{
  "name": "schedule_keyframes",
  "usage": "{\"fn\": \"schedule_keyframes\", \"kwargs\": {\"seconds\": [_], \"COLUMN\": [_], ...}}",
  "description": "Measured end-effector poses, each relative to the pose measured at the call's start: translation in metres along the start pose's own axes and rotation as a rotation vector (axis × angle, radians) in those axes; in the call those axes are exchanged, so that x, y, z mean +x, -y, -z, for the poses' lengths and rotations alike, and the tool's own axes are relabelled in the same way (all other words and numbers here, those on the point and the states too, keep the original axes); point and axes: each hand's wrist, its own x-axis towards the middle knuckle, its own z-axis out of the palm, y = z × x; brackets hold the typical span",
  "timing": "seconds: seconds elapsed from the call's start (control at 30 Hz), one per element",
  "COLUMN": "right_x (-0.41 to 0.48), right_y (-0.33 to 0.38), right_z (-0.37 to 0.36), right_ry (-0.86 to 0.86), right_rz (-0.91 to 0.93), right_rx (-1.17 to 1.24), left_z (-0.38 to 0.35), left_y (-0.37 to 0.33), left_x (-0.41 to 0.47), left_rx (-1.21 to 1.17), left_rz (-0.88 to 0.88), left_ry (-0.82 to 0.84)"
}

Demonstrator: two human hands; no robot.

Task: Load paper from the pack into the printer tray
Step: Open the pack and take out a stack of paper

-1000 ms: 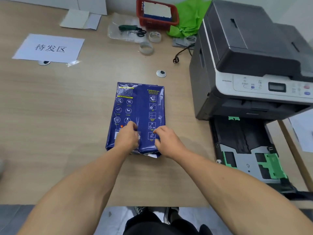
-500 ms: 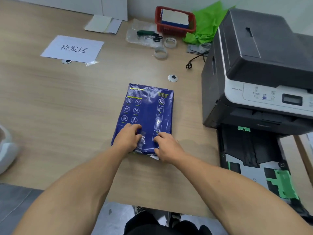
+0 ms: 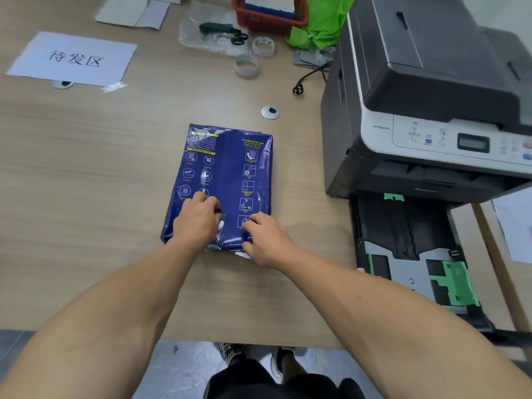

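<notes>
A dark blue paper pack (image 3: 230, 168) lies flat on the wooden desk (image 3: 100, 174), printed side up. My left hand (image 3: 198, 220) and my right hand (image 3: 266, 240) both pinch the wrapper along its middle seam at the near end, where the film is crumpled and a bit of white shows. To the right stands a grey and black printer (image 3: 426, 105). Its paper tray (image 3: 408, 254) is pulled out toward me, with green guides, and holds no paper.
A white sign with characters (image 3: 73, 59) lies at the far left. At the back are a red basket (image 3: 267, 15), scissors in a plastic bag (image 3: 221, 31), two tape rolls (image 3: 246, 64), green cloth (image 3: 316, 30) and a loose power plug (image 3: 298, 89). A round cable grommet (image 3: 270, 112) sits beyond the pack.
Both hands stay on the pack's near end, fingers working at the seam. The wrapper looks a little more crumpled between them. The head camera has shifted.
</notes>
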Motion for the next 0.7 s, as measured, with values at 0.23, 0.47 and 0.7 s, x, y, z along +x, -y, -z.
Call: {"fn": "schedule_keyframes", "kwargs": {"seconds": [0.23, 0.47, 0.7], "right_x": [0.001, -0.004, 0.000], "right_y": [0.003, 0.003, 0.008], "right_z": [-0.006, -0.004, -0.003], "right_ry": [-0.049, -0.067, -0.046], "right_rz": [-0.012, 0.008, 0.061], "right_rx": [0.007, -0.045, -0.221], "left_z": [-0.008, 0.008, 0.025], "left_y": [-0.004, 0.015, 0.046], "left_x": [0.001, -0.022, -0.092], "left_rx": [0.091, -0.090, 0.099], "left_rz": [-0.036, -0.307, -0.608], "left_ry": [-0.026, 0.068, 0.226]}}
